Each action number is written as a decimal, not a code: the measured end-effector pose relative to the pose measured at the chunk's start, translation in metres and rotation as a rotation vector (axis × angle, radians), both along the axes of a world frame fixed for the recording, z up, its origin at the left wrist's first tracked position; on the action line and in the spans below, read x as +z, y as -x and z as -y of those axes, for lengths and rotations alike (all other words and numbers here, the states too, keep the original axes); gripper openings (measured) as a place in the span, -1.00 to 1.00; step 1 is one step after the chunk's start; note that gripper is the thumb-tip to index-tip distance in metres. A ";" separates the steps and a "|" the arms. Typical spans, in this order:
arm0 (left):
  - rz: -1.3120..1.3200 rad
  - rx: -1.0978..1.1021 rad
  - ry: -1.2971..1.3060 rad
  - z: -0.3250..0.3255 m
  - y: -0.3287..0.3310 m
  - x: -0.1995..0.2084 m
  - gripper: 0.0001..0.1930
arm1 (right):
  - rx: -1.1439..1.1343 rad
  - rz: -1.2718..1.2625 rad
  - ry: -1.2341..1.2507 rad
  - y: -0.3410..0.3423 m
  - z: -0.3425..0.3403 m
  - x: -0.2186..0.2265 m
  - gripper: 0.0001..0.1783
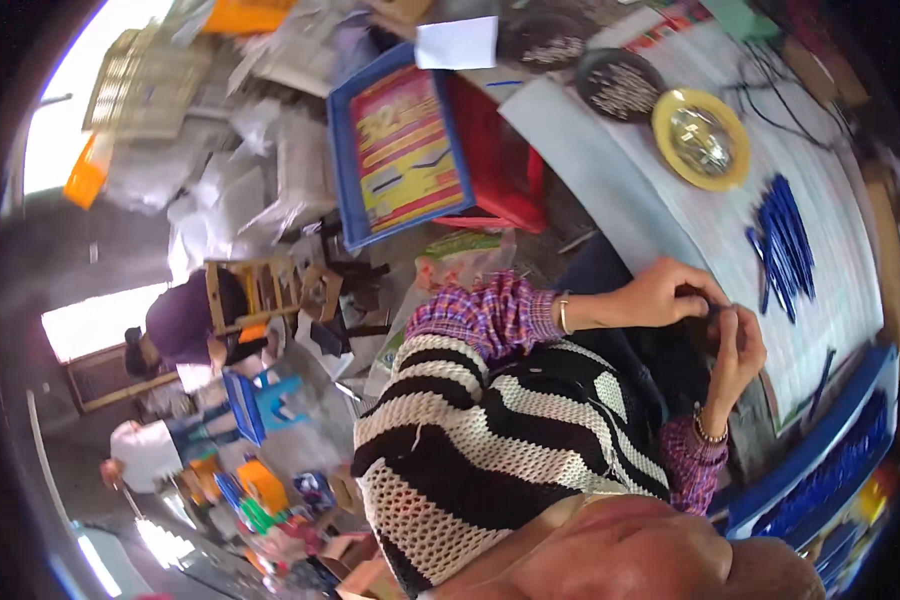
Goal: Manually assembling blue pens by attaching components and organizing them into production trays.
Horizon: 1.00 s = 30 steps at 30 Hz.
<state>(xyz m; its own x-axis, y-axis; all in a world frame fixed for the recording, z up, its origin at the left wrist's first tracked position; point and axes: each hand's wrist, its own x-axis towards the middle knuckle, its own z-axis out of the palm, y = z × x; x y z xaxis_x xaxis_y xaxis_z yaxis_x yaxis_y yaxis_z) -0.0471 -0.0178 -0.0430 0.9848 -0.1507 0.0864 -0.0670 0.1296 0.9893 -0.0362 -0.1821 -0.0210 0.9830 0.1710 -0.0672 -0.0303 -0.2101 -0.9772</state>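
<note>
My left hand (667, 294), with a bracelet at its wrist, is closed with thumb and fingers bent together. My right hand (738, 360) is closed in a pinch, its fingertips meeting those of the left. Something small and dark shows between them, too hidden to name. Both hands are over my lap at the table's near edge. Close by on the white-covered table (830, 205) lies a bundle of slim blue pens (788, 245). A yellow bowl (664, 152) of small shiny metal parts stands beyond them. A single dark blue pen (822, 384) lies apart near the table edge.
Two dark bowls (618, 86) of small pale parts stand at the far end. A blue tray (342, 175) with a printed sheet rests by a red stool (495, 170). Another blue tray (740, 522) of blue pieces is at the right. Two other people (148, 458) are at the left.
</note>
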 end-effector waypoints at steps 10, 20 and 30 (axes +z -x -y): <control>-0.074 0.021 0.089 -0.007 0.011 0.006 -0.74 | -0.001 0.005 -0.016 0.004 -0.011 0.014 -0.79; 0.079 0.079 -0.459 -0.098 -0.017 0.018 -0.83 | 0.126 -0.078 0.006 0.016 0.004 0.007 -0.84; 0.419 0.031 -1.019 -0.148 -0.042 0.009 -0.89 | 0.135 0.004 0.007 0.029 0.011 -0.002 -0.88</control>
<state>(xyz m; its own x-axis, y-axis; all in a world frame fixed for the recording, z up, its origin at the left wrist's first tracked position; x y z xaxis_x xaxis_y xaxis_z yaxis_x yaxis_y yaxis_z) -0.0052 0.1301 -0.0336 0.9112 -0.3168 0.2633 -0.4110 -0.7422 0.5294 -0.0652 -0.1928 -0.0232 0.9514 0.3011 -0.0651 0.0026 -0.2192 -0.9757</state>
